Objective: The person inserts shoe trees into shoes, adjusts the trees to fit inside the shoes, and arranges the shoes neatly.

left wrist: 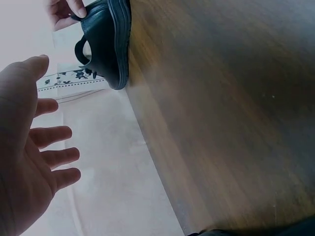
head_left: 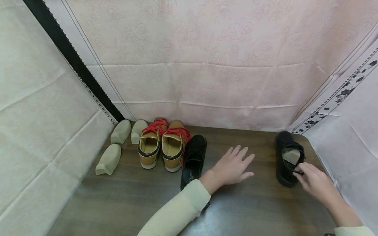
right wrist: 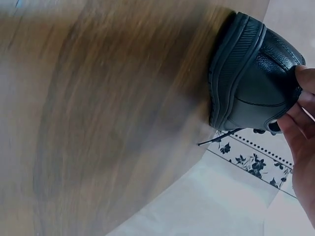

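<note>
At the right of the head view, a black lace-up shoe stands with its toe toward the back wall. A pale shoe insert shows inside its opening. My right hand pinches the shoe's heel collar between thumb and fingers; the right wrist view shows this grip on the black leather from the side. Held out palm down with spread fingers, my left hand is empty. Its forearm passes over the second black shoe, covering part of it.
Tan shoes with red laces stand together left of the second black shoe. Three more pale inserts lie at the far left. Patterned cloth closes off the back and sides of the brown wooden surface.
</note>
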Motion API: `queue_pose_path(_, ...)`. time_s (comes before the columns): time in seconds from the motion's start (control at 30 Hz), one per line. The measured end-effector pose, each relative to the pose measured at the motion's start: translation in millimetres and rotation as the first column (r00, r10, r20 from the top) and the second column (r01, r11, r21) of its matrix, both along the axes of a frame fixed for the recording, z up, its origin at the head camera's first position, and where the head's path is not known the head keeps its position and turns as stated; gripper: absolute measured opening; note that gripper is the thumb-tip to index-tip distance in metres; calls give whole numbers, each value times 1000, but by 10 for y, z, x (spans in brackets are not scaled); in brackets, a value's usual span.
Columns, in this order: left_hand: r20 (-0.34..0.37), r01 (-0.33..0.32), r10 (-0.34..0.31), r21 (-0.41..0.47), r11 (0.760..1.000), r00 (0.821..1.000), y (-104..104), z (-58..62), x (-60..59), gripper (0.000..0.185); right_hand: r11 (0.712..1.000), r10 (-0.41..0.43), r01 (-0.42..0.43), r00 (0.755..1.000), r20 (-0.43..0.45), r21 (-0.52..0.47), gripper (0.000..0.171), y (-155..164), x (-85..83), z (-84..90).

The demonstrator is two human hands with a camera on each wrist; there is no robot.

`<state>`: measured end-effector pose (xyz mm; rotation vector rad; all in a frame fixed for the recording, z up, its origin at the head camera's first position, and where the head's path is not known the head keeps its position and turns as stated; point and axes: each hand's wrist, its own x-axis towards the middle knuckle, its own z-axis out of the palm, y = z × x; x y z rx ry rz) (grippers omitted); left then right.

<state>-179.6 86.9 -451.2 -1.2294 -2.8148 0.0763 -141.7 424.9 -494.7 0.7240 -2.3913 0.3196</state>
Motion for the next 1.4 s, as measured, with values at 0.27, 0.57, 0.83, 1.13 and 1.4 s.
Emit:
queue_pose_path(0.27,-24,12,-12,9,1000,1000,38,19,18,68,1000,-9,8,1000,23,23,62,130,-29,-24)
queue_pose_path(0.57,10,22,-22,-17,1000,1000,114,-7,65,69,999,-2,2,1000,3,38,64,248,-38,-11)
queue_pose_path(0.83,-28,29,-29,-28,999,999,153,-3,64,69,996,-40,35,997,69,77,21,359,-11,31)
queue_pose_path(1.13,-22,20,-20,-18,1000,1000,160,13,48,68,997,-35,29,996,85,70,17,532,-70,-19)
queue_pose_path(1.4,-30,17,-18,-9,1000,999,148,16,33,67,993,-92,81,986,137,90,39,552,-30,42)
